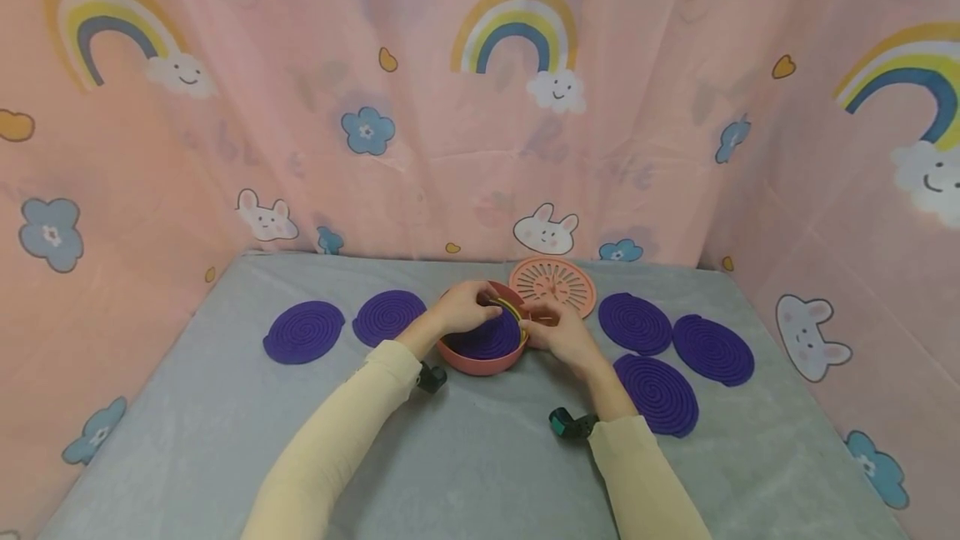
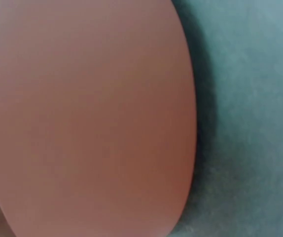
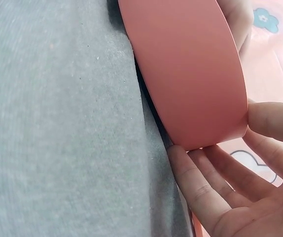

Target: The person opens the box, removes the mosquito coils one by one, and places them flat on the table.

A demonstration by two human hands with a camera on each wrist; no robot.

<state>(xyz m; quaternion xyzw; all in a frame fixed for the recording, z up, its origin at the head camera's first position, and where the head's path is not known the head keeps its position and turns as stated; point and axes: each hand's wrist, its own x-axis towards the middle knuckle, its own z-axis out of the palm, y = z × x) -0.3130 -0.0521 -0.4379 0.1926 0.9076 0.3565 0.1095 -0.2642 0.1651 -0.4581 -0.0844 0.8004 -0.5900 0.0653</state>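
Note:
A round pink mosquito coil holder point(image 1: 483, 366) sits on the table between my hands, and a purple coil point(image 1: 491, 338) lies inside. A thin yellow ring point(image 1: 513, 307) runs along the holder's inner far right side. My left hand point(image 1: 461, 307) reaches over the holder from the left, its thumb and fingers pinching at the yellow ring. From the right, my right hand point(image 1: 558, 332) grips the holder's side wall point(image 3: 191, 74): thumb at the rim, fingers point(image 3: 195, 177) against the outside near the base. In the left wrist view the holder's wall point(image 2: 92, 118) hides the left fingers.
Behind the holder lies a slotted pink lid point(image 1: 573, 294). Two purple coils lie flat at left, one point(image 1: 304, 332) farther out and another point(image 1: 384, 317) beside my left wrist. Three more, including the nearest coil point(image 1: 656, 396), lie at right. A patterned curtain point(image 1: 420, 190) backs the grey table.

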